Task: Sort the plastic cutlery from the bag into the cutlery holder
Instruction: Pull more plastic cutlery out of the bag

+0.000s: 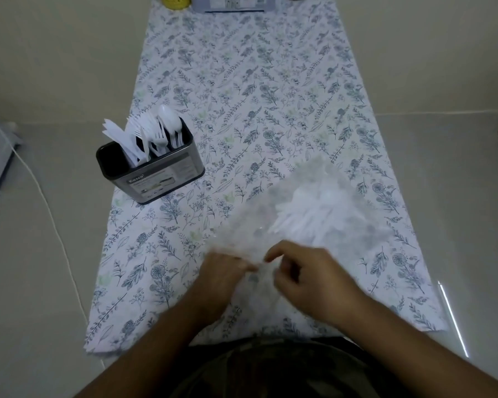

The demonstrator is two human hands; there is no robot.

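A clear plastic bag (pixel 305 208) lies on the floral cloth at centre right, blurred by motion, with a bundle of white plastic cutlery (pixel 308 214) inside it. My left hand (pixel 222 275) and my right hand (pixel 305 275) both pinch the bag's near edge, close together. A dark metal cutlery holder (pixel 153 173) stands at the left of the cloth. White knives, forks and spoons (pixel 147 133) stick up from its compartments.
The floral cloth (pixel 242 96) covers a long table running away from me. A yellow object (pixel 175 1) and a box (pixel 233 2) sit at its far end. A white cord (pixel 49 208) runs over the floor on the left.
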